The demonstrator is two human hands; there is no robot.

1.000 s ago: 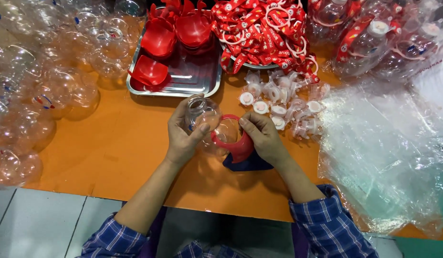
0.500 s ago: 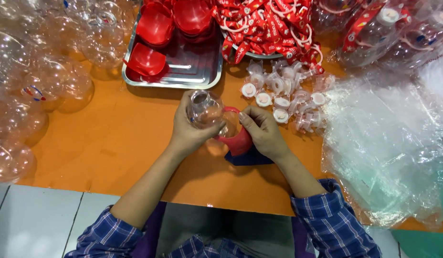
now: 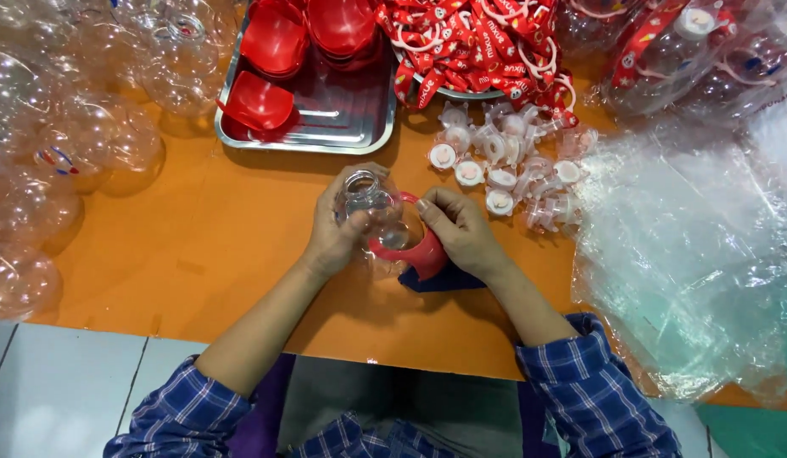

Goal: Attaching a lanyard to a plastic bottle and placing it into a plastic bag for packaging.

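We grip the clear round bottle (image 3: 370, 212) in our left hand (image 3: 336, 231), neck pointing far, over the orange bench (image 3: 198, 246); our right hand (image 3: 461, 233) pinches the red base cup (image 3: 419, 251) against its near-right side.

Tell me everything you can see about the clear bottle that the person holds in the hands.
The clear bottle looks like thin see-through plastic, round-bodied with a short open neck and no cap. It is held above the orange table, its neck pointing up toward the camera. The left hand wraps its side; the right hand presses a red cup-shaped piece against its lower part. How far that piece is seated cannot be told.
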